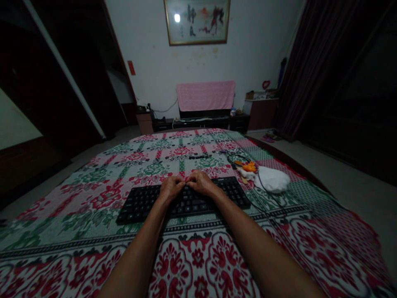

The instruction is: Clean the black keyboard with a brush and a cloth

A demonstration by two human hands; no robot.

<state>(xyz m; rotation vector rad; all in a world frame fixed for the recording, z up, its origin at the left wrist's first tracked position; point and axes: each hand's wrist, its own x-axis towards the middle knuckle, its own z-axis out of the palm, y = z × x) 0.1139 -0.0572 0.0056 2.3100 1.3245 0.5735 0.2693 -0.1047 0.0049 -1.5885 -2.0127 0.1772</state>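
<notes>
A black keyboard point(189, 203) lies flat, keys up, on the cloth-covered table point(74, 207), its long sides running left to right. Both hands are over the far part of the keyboard, near its middle: the left hand point(171, 187) just left of centre, the right hand point(200, 182) just right of it. Fingers are bent and the fingertips come together, nearly meeting above the keyboard's far edge. The light is dim and the fingers hide their own tips, so I cannot tell whether either grip is closed on something small.

Beyond the keyboard, well apart from it, a short row of small dark pieces point(199, 157) rests on the cloth. To the right of the keyboard sit a white bundle point(273, 179) and, against its left side, an orange item point(249, 167). Far beyond the keyboard, a pink cloth point(206, 96) hangs by the wall, below a framed picture point(197, 21).
</notes>
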